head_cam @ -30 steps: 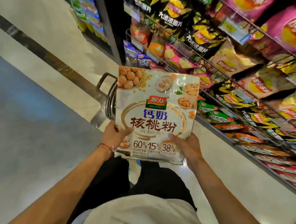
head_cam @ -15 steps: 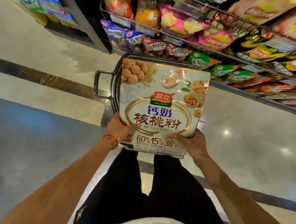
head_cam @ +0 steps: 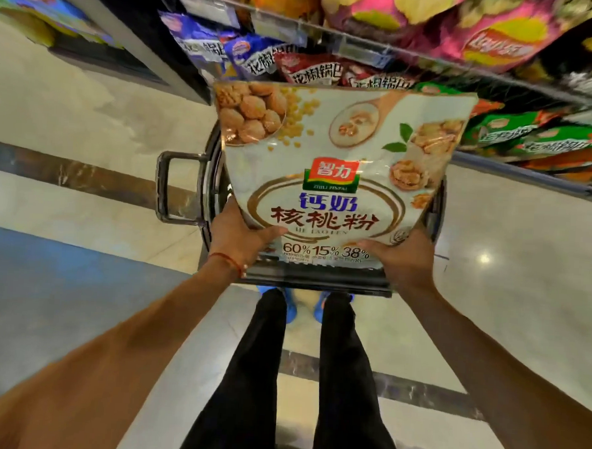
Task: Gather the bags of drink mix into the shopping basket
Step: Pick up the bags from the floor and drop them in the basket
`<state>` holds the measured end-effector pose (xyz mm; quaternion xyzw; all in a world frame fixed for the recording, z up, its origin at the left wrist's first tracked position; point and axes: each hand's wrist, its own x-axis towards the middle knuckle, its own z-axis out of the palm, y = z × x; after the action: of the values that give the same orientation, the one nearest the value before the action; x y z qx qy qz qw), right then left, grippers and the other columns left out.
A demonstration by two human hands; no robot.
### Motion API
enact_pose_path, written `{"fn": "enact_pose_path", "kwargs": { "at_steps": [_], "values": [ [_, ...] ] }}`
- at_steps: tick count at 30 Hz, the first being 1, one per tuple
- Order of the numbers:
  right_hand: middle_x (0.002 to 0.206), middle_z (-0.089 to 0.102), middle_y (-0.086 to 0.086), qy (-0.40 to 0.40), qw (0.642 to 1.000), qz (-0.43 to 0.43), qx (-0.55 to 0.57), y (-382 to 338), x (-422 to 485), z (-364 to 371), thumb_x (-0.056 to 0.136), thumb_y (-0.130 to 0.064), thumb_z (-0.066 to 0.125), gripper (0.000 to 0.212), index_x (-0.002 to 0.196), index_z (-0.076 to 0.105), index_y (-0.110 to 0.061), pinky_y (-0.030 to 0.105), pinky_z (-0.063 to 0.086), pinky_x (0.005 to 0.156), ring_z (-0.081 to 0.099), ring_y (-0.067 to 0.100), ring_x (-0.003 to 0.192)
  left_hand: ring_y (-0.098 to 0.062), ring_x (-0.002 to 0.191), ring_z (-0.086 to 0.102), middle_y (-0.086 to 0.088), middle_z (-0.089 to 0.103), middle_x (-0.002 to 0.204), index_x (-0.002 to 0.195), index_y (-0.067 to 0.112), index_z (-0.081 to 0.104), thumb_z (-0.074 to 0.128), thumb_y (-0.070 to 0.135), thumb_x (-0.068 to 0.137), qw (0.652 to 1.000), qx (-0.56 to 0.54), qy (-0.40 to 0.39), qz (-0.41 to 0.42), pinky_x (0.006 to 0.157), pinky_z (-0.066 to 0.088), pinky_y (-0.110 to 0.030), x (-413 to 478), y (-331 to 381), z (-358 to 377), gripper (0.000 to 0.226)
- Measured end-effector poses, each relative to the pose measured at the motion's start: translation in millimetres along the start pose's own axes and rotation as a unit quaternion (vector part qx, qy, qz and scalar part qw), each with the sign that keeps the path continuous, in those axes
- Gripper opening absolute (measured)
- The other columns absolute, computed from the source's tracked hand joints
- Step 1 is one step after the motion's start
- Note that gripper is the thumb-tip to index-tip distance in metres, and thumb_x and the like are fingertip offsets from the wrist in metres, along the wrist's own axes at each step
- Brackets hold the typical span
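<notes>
At centre frame, one bag of drink mix (head_cam: 338, 178) is held flat-faced toward the camera, printed side up, walnuts pictured at its upper left corner. Left hand (head_cam: 239, 238) grips the lower left edge: thumb lies across the front, fingers hidden behind the bag. A red cord sits at that wrist. Right hand (head_cam: 401, 257) grips the lower right edge the same way, thumb on the front. Both grips closed on the bag.

Directly behind and below the bag: the shopping basket (head_cam: 319, 282), dark, resting on the floor (head_cam: 88, 110). Its near rim shows under the bag's bottom edge; a looped handle (head_cam: 176, 187) projects to the left of centre. Basket contents hidden by the bag.

Upper frame: wire shelf (head_cam: 365, 46) stocked with snack packets (head_cam: 496, 39) in pink, yellow, green, purple. Lower centre: black trousers and blue shoes on pale tile crossed by dark strips.
</notes>
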<state>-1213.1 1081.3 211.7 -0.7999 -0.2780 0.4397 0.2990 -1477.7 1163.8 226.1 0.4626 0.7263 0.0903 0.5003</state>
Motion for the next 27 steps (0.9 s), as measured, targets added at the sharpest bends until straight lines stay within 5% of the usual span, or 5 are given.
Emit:
{"fn": "enact_pose_path", "kwargs": {
  "at_steps": [4,8,13,19,27],
  "values": [
    [0.103,0.073,-0.007,0.022,1.000,-0.017,-0.005,40,53,33,0.065,-0.008,0.097,0.061,0.118,0.068,-0.002,0.008,0.055,0.081,0.068,-0.015,0.090,-0.003,0.099,0.058,0.005,0.065,0.112,0.128,0.005,0.055,0.092,0.015,0.068,0.999,-0.004,0.032,0.014,0.073,0.041,0.006,51,-28,39,0.072],
    [0.102,0.071,-0.004,0.044,0.998,-0.032,-0.045,91,97,71,0.064,-0.012,0.098,0.061,0.115,0.068,0.000,0.001,0.048,0.081,0.069,0.006,0.095,-0.005,0.109,0.058,-0.005,0.068,0.124,0.132,0.007,0.050,0.091,0.017,0.069,0.998,0.001,0.059,-0.004,0.088,0.041,-0.006,104,-68,80,0.076],
    [0.095,0.075,-0.005,0.046,0.996,0.002,-0.076,159,147,114,0.060,-0.016,0.099,0.056,0.110,0.074,-0.007,0.019,0.058,0.084,0.072,0.011,0.095,-0.019,0.121,0.058,-0.012,0.065,0.129,0.135,0.003,0.048,0.090,0.014,0.071,0.995,0.036,0.090,-0.007,0.090,0.031,-0.005,155,-120,124,0.077],
    [0.104,0.079,0.006,0.002,0.987,0.027,-0.155,225,160,140,0.063,-0.013,0.097,0.050,0.108,0.078,-0.007,0.036,0.060,0.090,0.074,0.019,0.101,-0.026,0.125,0.058,-0.013,0.065,0.128,0.131,0.004,0.053,0.085,0.008,0.076,0.991,0.063,0.071,-0.089,0.099,0.042,-0.025,177,-177,153,0.064],
    [0.121,0.072,0.001,-0.051,0.983,0.103,-0.142,208,141,129,0.077,-0.008,0.087,0.054,0.127,0.068,-0.011,0.022,0.048,0.097,0.064,0.015,0.116,-0.029,0.133,0.049,-0.014,0.057,0.137,0.134,0.006,0.045,0.083,0.016,0.079,0.983,0.079,0.065,-0.150,0.111,0.039,-0.035,166,-165,148,0.067]
  ]
}}
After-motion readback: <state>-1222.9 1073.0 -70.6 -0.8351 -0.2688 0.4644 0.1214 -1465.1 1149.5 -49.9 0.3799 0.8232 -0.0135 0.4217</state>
